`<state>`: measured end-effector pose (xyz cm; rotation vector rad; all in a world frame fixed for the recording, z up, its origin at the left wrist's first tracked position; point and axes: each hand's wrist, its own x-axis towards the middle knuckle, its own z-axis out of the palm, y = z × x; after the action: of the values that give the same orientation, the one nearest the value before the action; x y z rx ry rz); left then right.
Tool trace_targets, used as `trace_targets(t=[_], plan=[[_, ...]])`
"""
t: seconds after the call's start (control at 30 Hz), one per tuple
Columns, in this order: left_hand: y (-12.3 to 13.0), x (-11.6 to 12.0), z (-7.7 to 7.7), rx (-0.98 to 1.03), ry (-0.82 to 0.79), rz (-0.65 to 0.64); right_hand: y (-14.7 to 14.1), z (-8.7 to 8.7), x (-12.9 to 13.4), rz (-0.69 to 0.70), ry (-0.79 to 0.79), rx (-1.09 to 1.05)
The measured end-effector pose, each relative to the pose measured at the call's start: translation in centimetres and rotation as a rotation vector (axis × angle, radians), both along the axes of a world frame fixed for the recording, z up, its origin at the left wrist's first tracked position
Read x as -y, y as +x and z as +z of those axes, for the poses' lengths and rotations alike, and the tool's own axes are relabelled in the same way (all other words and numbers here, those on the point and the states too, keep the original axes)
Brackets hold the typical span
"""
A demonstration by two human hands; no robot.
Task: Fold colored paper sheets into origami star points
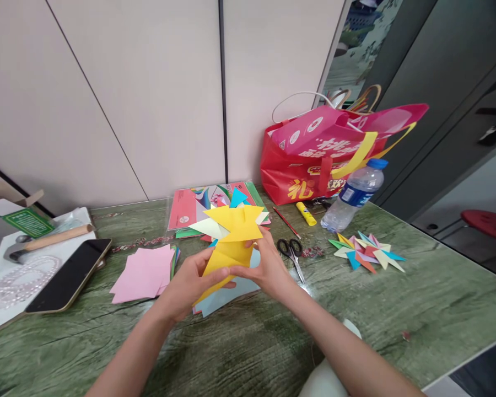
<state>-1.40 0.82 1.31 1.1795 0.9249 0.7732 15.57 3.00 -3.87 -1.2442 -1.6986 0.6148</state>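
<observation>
A creased yellow paper point(233, 255) is raised above the table between both my hands. My left hand point(194, 281) pinches its lower left part, thumb on top. On its right side my right hand point(267, 262) grips it, with the thumb reaching toward the left thumb. The paper's upper part has pointed corners. Behind and below it lie folded pieces in white and blue point(238, 197), partly hidden. A light blue sheet point(227, 295) rests on the table under my hands.
Pink sheets point(144, 274), a phone point(70, 275) and a hammer point(53, 238) lie left. Scissors point(292, 255), a glue stick point(306, 214), a bottle point(353, 196) and colourful folded stars point(366, 251) are right. A red bag point(297, 165) stands behind on the green table point(434, 292).
</observation>
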Motion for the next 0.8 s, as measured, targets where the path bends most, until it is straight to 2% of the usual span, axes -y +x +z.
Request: trace_targets(t=[0.1,0.2,0.23,0.3,0.4,0.5,0.6,0.7,0.8], plan=[[-0.3,-0.3,-0.2,-0.076,-0.002,0.026,0.3,0.1,-0.2,-0.091,0.08,-0.05],[-0.7,-0.5,-0.4,-0.219,0.062,0.06,0.8,0.9,0.0,-0.227,0.249,-0.115],[-0.8,-0.5,-0.4,-0.271,0.09,0.05,0.9,1.3,0.1,-0.234,0.31,-0.113],[-0.8,-0.4,-0.4,-0.342,0.135,0.001,0.9,1.9,0.4,-0.181,0.399,-0.078],[-0.8,-0.2,-0.3,-0.423,0.186,-0.082,0.5,2.3,1.0,0.006,0.457,0.0],[-0.7,0.0,-0.1,-0.49,0.25,-0.132,-0.1,2.1,1.4,0.216,0.376,0.096],[-0.7,0.0,0.2,-0.475,0.258,-0.146,-0.2,1.7,1.6,0.332,0.202,0.168],[-0.9,-0.2,0.3,-0.447,0.223,-0.072,-0.1,1.4,1.4,0.321,0.104,0.173],[-1.2,-0.4,0.3,-0.411,0.155,0.063,0.2,1.3,1.0,0.239,0.067,0.08]])
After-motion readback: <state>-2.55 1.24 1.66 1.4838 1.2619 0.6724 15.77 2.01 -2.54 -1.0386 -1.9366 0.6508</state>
